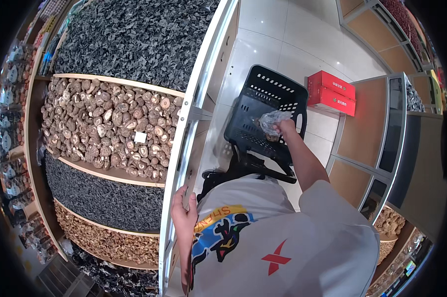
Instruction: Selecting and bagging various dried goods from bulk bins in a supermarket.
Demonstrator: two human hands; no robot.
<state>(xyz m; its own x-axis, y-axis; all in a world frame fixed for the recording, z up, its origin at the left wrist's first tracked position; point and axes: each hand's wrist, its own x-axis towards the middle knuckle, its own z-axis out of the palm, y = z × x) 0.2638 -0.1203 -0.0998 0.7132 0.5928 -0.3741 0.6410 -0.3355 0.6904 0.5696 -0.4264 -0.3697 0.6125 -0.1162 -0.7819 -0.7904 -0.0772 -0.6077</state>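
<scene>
My right hand (285, 127) grips the top of a clear plastic bag (271, 121) over a black plastic shopping basket (258, 76). Some brownish contents show at the bag's lower end, too small to name. Whether the bag rests on the basket's floor I cannot tell. My left hand (183, 208) is beside the pale metal front edge (171, 178) of the display bin, fingers apart and holding nothing. Past that edge lie dried shiitake mushrooms (112, 122), with a small white card (140, 137) on top of them.
Wooden dividers (108, 169) separate the mushrooms from dark dried fungus (134, 37) and other dried goods (108, 237). Two red cartons (331, 92) stand on the tiled floor beyond the basket. Wood-panelled counters (362, 122) line the right side. Packaged goods (14, 126) hang or stand at far left.
</scene>
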